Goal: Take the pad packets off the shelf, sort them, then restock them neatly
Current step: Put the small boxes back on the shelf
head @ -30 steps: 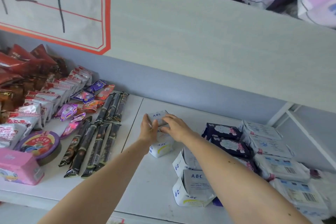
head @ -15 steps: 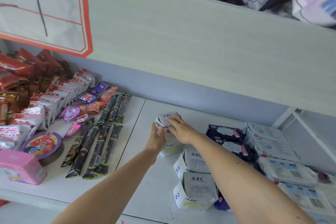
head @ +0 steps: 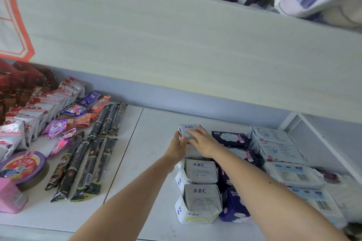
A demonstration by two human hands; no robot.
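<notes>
Grey-and-white soft film packet, marked ABC, at the far end of a row of like packets on the white shelf. Probably light and squashy, slippery of skin; best taken by the two short sides. Left hand curled against its left edge, right hand laid flat over the top. Beside, to the right: dark blue packets, then pale ones.
</notes>
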